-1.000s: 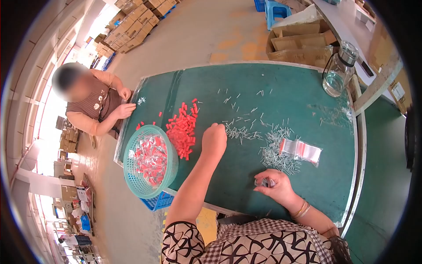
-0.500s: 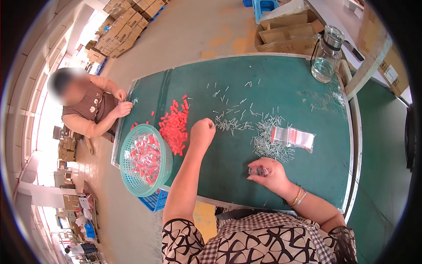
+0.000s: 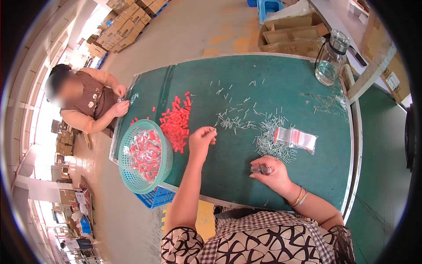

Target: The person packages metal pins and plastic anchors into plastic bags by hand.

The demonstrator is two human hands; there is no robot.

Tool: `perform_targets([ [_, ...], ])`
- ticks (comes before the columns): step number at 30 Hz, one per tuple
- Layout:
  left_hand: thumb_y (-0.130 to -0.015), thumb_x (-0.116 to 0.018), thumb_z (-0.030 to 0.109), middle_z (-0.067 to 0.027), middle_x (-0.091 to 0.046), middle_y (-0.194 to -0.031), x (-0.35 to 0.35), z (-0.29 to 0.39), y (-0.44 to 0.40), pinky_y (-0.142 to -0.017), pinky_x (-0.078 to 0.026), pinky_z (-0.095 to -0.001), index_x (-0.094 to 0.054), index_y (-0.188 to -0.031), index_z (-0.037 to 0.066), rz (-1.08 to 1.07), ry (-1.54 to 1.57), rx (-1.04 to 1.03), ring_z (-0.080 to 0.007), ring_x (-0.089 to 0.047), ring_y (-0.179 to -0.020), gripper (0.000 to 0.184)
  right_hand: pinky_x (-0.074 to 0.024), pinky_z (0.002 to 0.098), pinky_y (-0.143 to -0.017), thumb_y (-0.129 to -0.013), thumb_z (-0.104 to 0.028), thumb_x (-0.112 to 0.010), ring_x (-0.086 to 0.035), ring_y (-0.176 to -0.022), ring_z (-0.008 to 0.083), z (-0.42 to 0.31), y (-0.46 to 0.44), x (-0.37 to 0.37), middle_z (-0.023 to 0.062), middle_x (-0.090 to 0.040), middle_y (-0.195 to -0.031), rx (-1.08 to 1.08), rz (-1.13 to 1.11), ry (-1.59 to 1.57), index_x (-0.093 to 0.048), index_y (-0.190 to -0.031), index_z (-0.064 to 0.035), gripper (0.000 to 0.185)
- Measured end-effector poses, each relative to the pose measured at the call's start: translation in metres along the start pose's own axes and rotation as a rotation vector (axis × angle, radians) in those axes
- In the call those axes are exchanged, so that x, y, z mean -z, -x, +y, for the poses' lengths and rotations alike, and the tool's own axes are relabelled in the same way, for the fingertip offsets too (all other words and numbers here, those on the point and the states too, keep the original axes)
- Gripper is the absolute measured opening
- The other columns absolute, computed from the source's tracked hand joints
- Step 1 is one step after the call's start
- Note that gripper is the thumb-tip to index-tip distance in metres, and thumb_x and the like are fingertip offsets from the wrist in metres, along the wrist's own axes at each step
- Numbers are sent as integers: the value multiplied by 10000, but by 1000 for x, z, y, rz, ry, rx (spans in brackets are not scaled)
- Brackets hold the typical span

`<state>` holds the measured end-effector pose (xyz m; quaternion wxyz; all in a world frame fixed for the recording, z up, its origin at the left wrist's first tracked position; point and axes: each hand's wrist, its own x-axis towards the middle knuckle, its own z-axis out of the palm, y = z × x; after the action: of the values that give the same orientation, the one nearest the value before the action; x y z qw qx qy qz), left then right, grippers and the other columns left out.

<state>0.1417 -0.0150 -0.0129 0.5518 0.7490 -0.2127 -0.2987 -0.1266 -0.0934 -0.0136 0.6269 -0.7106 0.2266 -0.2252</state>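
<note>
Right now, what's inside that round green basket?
The basket holds a heap of shiny clear plastic packets with red pieces showing in them. The top ones cover whatever lies deeper and the basket's bottom.

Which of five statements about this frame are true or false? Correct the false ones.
1. The round turquoise plastic basket holds clear, red-filled packets. True.
2. The left hand is inside that basket. False: it is over the green table.
3. The right hand holds crumpled clear plastic. True.
4. The clear metal-lidded bottle stands beside the basket. False: it stands near the table's far right corner.
5. A pile of small red cylinders lies between the basket and the slim silver metal pins. True.
</note>
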Motion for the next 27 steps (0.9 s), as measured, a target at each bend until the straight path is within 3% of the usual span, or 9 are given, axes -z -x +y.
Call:
perform_targets([
  [2, -851, -705, 77, -11, -663, -790, -9, 7, 30, -632, -503, -235, -697, -959, 10, -24, 137, 69, -92, -595, -658, 127, -518, 307, -732, -706, -93, -831, -655, -822, 199, 1, -3, 0, 58, -677, -882, 36, 8, 25, -694, -998, -60, 324],
  [8, -791, -720, -25, -27, -625, -862, -39, 23, 106, -608, -451, -235, -716, -913, 12, -273, -183, -407, -99, -557, -679, 127, -515, 314, -737, -690, -90, -840, -650, -840, 200, -1, -1, 1, 64, -677, -927, -23, -7, 17, -689, -997, -50, 344],
  [11, -771, -732, -31, -47, -618, -880, -53, 39, 122, -608, -448, -241, -725, -914, 27, -303, -316, -427, -112, -568, -685, 154, -514, 314, -739, -686, -87, -843, -647, -839, 199, 4, -1, -1, 71, -675, -939, -37, -21, -37, -685, -1005, -45, 359],
  [15, -794, -713, -38, -53, -632, -892, -50, 38, 121, -629, -470, -242, -719, -958, 25, -335, -257, -393, -117, -590, -720, 176, -516, 302, -742, -701, -52, -832, -644, -845, 185, 8, 0, 0, 73, -674, -950, -11, -28, -63, -679, -1027, -41, 360],
  [18, -828, -692, -36, -49, -648, -904, -40, 24, 116, -671, -492, -238, -712, -964, 6, -240, 1, -253, -105, -614, -771, 144, -516, 282, -749, -721, -5, -809, -640, -870, 166, 14, -1, -5, 60, -673, -979, 7, -53, -347, -672, -1033, -28, 341],
  [21, -854, -674, -35, -57, -663, -908, -32, 19, 118, -708, -509, -243, -708, -952, -10, -176, -49, -253, -110, -633, -823, 107, -516, 263, -735, -748, 36, -773, -633, -896, 149, 7, 2, 0, 50, -672, -1025, -153, -113, -362, -656, -1059, -18, 336],
  [24, -836, -693, 113, -104, -670, -871, -31, 15, 128, -728, -513, -361, -704, -898, 50, 26, -277, -448, -266, -647, -810, 89, -524, 255, -691, -751, 26, -741, -633, -978, 168, 1, 4, 0, 79, -655, -1094, -223, -146, -338, -631, -1106, -16, 373],
  [25, -850, -659, 135, -116, -651, -845, -27, 11, 131, -728, -503, -401, -682, -868, 64, 90, -326, -594, -311, -628, -811, 76, -520, 258, -661, -738, 14, -724, -635, -934, 170, 17, 4, 6, 98, -648, -1106, -299, -153, -293, -620, -1128, -16, 405],
  [27, -837, -649, 151, -121, -613, -801, -32, -13, 138, -706, -488, -434, -648, -830, 76, 185, -310, -601, -332, -605, -791, 76, -400, 185, -444, -748, 38, -643, -544, -619, 97, 57, 1, 11, 135, -628, -1129, -265, -25, -307, -553, -1231, -31, 496],
])
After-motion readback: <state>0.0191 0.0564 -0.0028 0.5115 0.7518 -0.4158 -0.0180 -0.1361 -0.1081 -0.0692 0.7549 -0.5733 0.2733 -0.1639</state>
